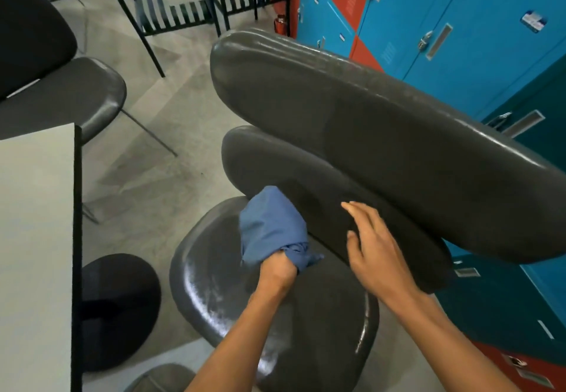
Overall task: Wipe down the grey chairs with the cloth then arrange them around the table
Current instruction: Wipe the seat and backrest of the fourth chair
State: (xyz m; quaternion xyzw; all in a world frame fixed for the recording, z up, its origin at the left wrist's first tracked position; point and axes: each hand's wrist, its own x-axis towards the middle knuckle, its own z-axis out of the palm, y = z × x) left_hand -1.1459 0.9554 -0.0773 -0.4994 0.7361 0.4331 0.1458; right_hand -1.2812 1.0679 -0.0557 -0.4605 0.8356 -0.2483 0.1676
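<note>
Your left hand [277, 269] grips the bunched blue cloth [271, 227] and presses it against the lower edge of the backrest [321, 195] of the grey chair in front of you, where backrest meets seat [214, 287]. Your right hand [376, 253] holds nothing: its fingers lie relaxed and nearly straight on the same backrest, apparently steadying it. A second grey backrest [367, 134] stands just behind the first, so two chairs appear to sit close together beside the blue lockers [459, 24].

Judged progress: wiping is under way. The seat shows streaks and sheen, which may indicate that it is already wiped; this cannot be confirmed. The rear chair and the grey chair [76, 97] at the left, near the tabletop [36, 207], carry no clear sign either way.

Remaining, as judged: finish this backrest, wipe any untreated chairs, then arrange all of them around the tabletop. The two chairs by the lockers stand apart from it and are not yet arranged.
</note>
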